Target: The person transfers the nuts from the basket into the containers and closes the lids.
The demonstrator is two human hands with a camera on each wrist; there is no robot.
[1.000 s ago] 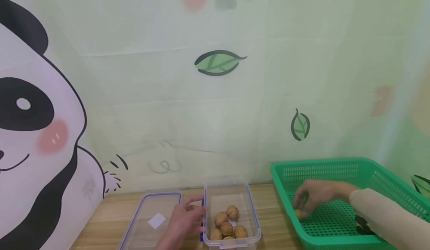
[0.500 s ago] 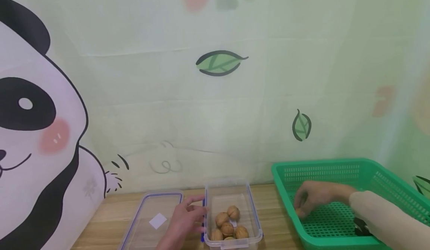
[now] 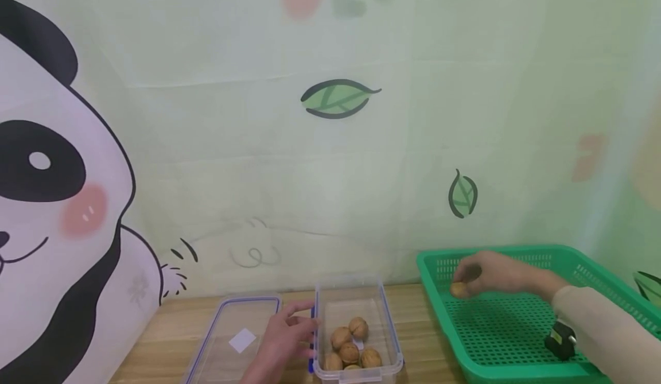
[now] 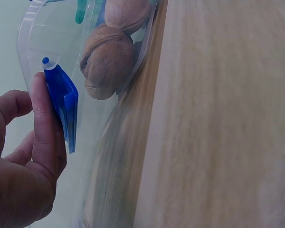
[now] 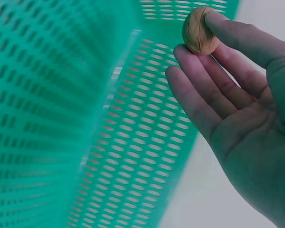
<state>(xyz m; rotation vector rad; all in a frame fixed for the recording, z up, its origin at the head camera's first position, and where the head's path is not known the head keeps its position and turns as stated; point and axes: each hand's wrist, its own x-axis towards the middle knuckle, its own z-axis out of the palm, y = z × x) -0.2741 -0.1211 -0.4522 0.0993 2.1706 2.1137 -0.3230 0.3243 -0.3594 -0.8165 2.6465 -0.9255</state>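
My right hand (image 3: 488, 274) pinches a walnut (image 3: 458, 290) between thumb and fingertips, up near the left rim of the green basket (image 3: 448, 338). In the right wrist view that walnut (image 5: 199, 31) sits at the ends of the thumb and fingers, the palm otherwise bare. At a clear plastic box (image 3: 391, 329), my left hand (image 3: 288, 335) rests its fairly straight fingers against the left side. Up close, these fingers (image 4: 43, 126) lie along the box's blue latch (image 4: 61, 102). Several walnuts (image 3: 349, 352) lie in the near half of the box.
Left of the box lies its clear lid (image 3: 223, 315) with a blue seal and a white square label (image 3: 242, 340), partly behind my left forearm. A black wrist device (image 3: 560, 341) sits at my right sleeve. A printed cloth (image 3: 335, 200) hangs behind the wooden table (image 3: 413, 315).
My right hand has risen from the basket's bottom left, bringing a walnut up and away from me. My left hand stays at the box.
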